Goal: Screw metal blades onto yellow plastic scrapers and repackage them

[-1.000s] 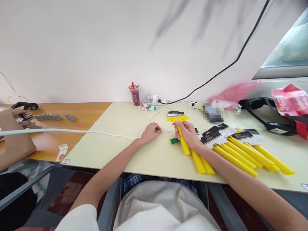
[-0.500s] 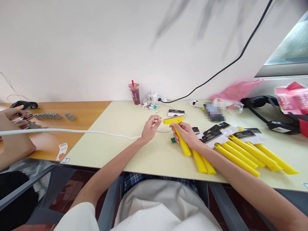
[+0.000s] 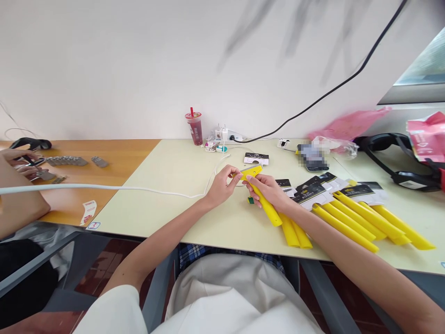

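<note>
My right hand (image 3: 270,192) is wrapped round the neck of a yellow scraper (image 3: 270,212), whose handle slants down to the right. The scraper's wide head with a metal blade edge points away from me. At the left end of that head, my left hand (image 3: 220,188) is closed in a pinch on it; the fingertips partly cover that corner. Under my right hand shows the end of a green object (image 3: 251,200), mostly hidden. A black-and-white card (image 3: 256,159) lies just beyond the scraper head.
Several yellow scrapers (image 3: 347,227) with black-and-white cards lie to the right. Behind are a red drink cup (image 3: 195,130), a power strip (image 3: 236,138), a phone (image 3: 313,157) and a black headset (image 3: 392,139). A white cable (image 3: 156,190) crosses leftward; another person's hands (image 3: 26,162) work there.
My left hand has moved right, from beside the scraper head onto its left end. The scraper has turned slightly in my right hand, and the view has shifted a little.
</note>
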`<state>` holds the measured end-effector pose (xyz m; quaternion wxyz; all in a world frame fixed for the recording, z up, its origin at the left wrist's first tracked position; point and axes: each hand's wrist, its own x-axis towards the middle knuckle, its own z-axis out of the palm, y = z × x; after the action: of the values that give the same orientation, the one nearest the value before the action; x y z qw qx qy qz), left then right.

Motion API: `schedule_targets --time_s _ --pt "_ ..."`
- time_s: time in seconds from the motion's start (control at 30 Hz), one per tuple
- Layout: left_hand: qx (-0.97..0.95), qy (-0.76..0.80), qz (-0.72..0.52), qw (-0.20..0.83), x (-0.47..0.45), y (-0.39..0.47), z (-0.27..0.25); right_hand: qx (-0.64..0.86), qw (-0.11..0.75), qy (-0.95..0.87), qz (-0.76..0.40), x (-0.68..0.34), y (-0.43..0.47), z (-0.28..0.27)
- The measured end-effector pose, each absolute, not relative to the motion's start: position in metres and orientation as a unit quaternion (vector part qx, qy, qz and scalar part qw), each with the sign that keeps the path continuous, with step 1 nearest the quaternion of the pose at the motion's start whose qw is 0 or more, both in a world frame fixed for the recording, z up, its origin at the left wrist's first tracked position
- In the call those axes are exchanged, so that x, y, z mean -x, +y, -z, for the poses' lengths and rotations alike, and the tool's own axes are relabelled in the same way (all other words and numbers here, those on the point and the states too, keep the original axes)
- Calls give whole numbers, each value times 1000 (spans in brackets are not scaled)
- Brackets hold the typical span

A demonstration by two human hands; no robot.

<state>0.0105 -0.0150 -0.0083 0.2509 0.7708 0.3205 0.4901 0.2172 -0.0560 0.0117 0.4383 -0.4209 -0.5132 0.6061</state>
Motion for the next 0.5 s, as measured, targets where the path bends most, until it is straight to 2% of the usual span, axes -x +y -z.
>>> schedule_targets --time_s 0.17,0.3,0.5 --pt "-744 327 -500 298 -11 -13 11 420 445 -493 -618 -216 -55 -14" --pt "-689 333 -540 350 -7 -2 16 414 484 -462 -617 -219 -53 -16" --pt "-666 373 -566 311 10 16 20 397 571 -409 -591 -227 -46 -18"
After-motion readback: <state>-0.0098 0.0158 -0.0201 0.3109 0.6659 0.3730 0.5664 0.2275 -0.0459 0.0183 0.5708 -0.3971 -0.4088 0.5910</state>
